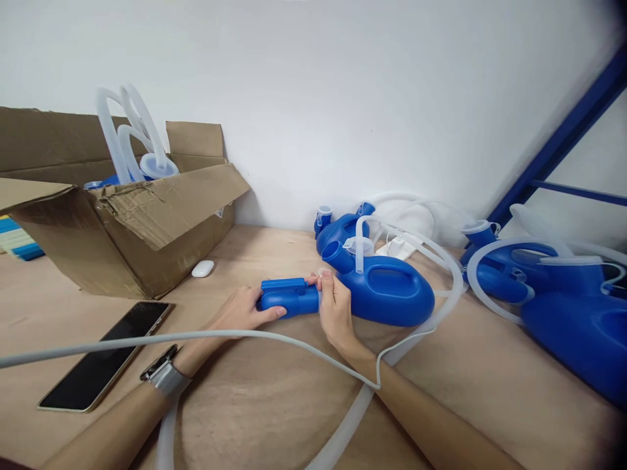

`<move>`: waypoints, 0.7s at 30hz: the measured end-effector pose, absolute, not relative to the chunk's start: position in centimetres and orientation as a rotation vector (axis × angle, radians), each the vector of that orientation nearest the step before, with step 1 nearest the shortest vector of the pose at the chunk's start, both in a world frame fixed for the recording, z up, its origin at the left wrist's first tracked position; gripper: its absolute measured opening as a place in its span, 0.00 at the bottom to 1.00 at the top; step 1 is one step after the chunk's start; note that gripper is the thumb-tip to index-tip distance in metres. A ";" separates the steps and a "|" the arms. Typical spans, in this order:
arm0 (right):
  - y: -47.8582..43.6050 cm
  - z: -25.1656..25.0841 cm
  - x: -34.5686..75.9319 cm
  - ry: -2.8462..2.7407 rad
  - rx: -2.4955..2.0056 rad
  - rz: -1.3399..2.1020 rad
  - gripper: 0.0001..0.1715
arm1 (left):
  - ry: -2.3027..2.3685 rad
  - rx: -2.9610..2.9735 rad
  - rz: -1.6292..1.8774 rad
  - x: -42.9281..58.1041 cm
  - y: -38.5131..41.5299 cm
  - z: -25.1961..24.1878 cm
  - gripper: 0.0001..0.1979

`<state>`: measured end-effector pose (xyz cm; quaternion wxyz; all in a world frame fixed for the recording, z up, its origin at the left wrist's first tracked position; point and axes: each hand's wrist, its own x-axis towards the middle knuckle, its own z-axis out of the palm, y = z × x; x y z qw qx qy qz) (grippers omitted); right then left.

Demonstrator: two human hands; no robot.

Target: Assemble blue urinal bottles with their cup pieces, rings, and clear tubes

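Observation:
My left hand point(242, 310) is wrapped around a small blue plastic piece point(287, 295) lying on the wooden table point(255, 398). My right hand point(336, 307) pinches the right end of that piece, where a small clear ring shows at my fingertips. Just behind my right hand lies a blue plastic jug with a handle point(386, 290) and a translucent cap on its neck. A translucent hose point(431, 326) loops from the jug round toward my right forearm. A thin grey cable point(196, 336) crosses over both arms. A watch point(164, 372) sits on my left wrist.
An open cardboard box point(127, 222) with hoses and blue parts stands at the left. A dark phone point(108, 356) and a white oval object point(202, 268) lie near it. More blue jugs point(563, 307) with hoses are piled at the right by a blue shelf frame point(563, 137).

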<state>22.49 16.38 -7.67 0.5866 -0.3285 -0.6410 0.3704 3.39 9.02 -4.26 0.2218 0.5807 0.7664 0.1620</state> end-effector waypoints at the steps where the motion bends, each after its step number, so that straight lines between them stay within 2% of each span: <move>1: 16.4 -7.7 22.5 -1.482 -0.770 0.872 0.30 | 2.109 1.606 0.453 3.3 9.1 -4.3 0.50; 7: 16.8 -7.8 22.5 -1.427 -0.800 0.932 0.34 | 2.089 1.647 0.482 3.2 9.2 -4.5 0.50; 12: 17.0 -7.3 22.7 -1.416 -0.880 0.916 0.37 | 2.001 1.657 0.516 3.2 9.2 -4.2 0.47; 16: 17.7 -6.8 23.3 -1.216 -0.837 1.022 0.41 | 1.895 1.630 0.732 2.1 9.1 -3.5 0.45; 18: 17.9 -6.8 23.5 -1.214 -0.799 1.052 0.40 | 1.900 1.585 0.800 1.7 9.1 -3.2 0.46; 21: 17.9 -7.2 23.6 -1.415 -0.786 0.982 0.37 | 1.977 1.553 0.671 1.7 9.2 -3.2 0.48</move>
